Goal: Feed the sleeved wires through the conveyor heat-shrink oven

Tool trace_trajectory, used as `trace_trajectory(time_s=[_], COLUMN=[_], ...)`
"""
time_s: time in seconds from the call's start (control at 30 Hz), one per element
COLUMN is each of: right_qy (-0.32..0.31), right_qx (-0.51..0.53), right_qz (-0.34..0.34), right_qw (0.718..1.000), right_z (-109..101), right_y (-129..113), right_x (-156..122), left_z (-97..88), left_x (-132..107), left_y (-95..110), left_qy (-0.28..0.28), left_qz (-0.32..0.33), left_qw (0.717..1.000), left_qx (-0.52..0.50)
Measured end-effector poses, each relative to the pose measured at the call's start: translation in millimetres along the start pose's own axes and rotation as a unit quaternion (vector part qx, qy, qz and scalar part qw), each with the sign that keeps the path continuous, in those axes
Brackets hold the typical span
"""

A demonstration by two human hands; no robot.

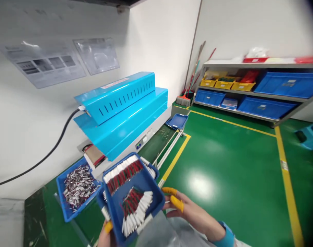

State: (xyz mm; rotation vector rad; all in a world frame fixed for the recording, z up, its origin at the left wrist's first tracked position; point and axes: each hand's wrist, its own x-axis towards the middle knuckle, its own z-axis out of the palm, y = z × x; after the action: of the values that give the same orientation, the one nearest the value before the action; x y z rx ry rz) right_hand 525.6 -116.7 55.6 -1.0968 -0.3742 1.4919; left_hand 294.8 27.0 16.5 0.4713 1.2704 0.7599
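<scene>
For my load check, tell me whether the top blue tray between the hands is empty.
No, the top blue tray holds a row of red-and-white pieces and a fanned bunch of them.

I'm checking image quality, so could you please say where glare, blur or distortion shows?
Head view: white glare on the green floor and reflections on the wall sheets; head view: the light-blue object at the right edge looks smeared; head view: the shelving slants, perhaps from wide-angle distortion; head view: the upper blue tray reads fairly clearly.

Tray (149, 181) right of bin (60, 188), before machine (125, 132); shelf (223, 62) behind, right.
</scene>
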Motion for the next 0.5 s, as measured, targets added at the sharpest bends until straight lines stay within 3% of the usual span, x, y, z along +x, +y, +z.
trace_trajectory(time_s=[0.07,0.23,0.37,0.5], right_qy=[0.025,0.132,0.205,0.268], right_qx=[0.006,0.030,0.030,0.006], right_qz=[-0.011,-0.032,-0.050,-0.071], right_qw=[1.000,0.990,0.977,0.961], right_z=[-27,-102,-176,-256], right_y=[-13,-47,-83,-134], right_x=[-15,-26,-10,15], left_z=[51.8,174.7,267.7,370.9], left_x=[1,13,43,76], left_y=[-15,-56,-96,-131], left_qy=[-0.010,-0.128,-0.198,-0.263], left_qz=[-0.044,-0.055,-0.068,-0.085], left_qw=[0.999,0.990,0.978,0.961], left_qx=[-0.027,-0.016,-0.019,-0.003])
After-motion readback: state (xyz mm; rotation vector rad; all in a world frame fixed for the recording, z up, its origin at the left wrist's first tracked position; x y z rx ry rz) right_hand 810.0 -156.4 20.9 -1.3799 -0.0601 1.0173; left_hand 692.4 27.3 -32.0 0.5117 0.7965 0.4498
